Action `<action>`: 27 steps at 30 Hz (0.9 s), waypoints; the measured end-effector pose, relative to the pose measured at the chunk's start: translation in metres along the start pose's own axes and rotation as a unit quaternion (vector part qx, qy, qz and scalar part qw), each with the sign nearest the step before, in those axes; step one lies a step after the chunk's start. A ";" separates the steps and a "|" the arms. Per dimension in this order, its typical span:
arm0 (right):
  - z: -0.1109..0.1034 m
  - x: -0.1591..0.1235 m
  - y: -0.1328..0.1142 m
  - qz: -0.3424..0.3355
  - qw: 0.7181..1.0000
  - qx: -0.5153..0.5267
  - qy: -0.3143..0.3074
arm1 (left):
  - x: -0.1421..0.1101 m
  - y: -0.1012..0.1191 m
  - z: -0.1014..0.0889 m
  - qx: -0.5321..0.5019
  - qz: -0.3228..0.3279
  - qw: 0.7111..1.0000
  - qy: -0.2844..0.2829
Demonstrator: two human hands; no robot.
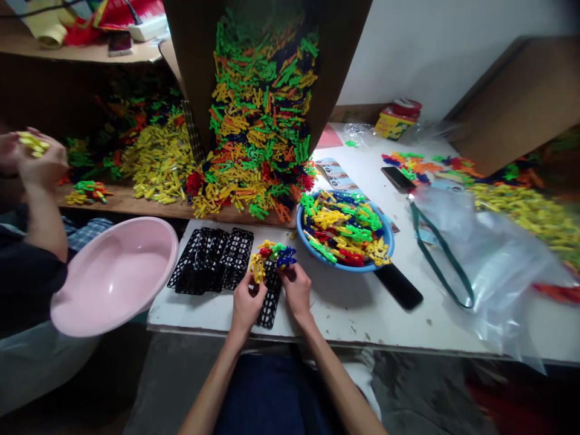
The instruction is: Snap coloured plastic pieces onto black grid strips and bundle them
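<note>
My left hand (247,303) is closed, thumb and fingers pinching a yellow plastic piece (258,269) at the left end of a small multicoloured bunch. At the bunch's other end, my right hand (296,292) pinches a dark blue plastic piece (286,258). Red and green pieces show between them. Under the hands lies a black perforated plastic strip (269,308), partly covered by the bunch. Left of it, more black perforated strips (211,260) lie overlapping on the white table (344,323). The pieces' exact kind is too small to make out.
A blue basin (392,241) full of coloured pieces stands right, beside a black phone (399,289). Behind is a large heap of pieces (263,127). A pink basin (113,281) is left, near another person's hands (43,160) holding yellow pieces. Plastic bags (502,260) lie right.
</note>
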State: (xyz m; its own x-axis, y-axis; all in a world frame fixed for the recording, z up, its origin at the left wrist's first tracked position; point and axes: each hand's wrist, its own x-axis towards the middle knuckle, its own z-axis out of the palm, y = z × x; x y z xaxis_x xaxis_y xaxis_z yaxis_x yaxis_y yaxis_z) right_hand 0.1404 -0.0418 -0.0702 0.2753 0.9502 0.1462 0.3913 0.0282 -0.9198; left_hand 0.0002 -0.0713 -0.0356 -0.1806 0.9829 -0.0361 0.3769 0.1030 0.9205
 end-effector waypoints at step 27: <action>-0.011 0.007 0.010 -0.047 0.996 0.063 -0.042 | 0.010 0.000 0.008 0.012 0.115 0.993 0.007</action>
State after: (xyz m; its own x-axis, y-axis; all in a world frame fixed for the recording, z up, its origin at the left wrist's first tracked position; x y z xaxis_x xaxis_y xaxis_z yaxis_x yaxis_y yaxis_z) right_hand 0.1558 -0.0383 -0.0748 0.1657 0.9640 0.2077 0.2980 0.1519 -0.9424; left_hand 0.0061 -0.0599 -0.0391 -0.0993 0.9786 0.1800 0.4313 -0.1207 0.8941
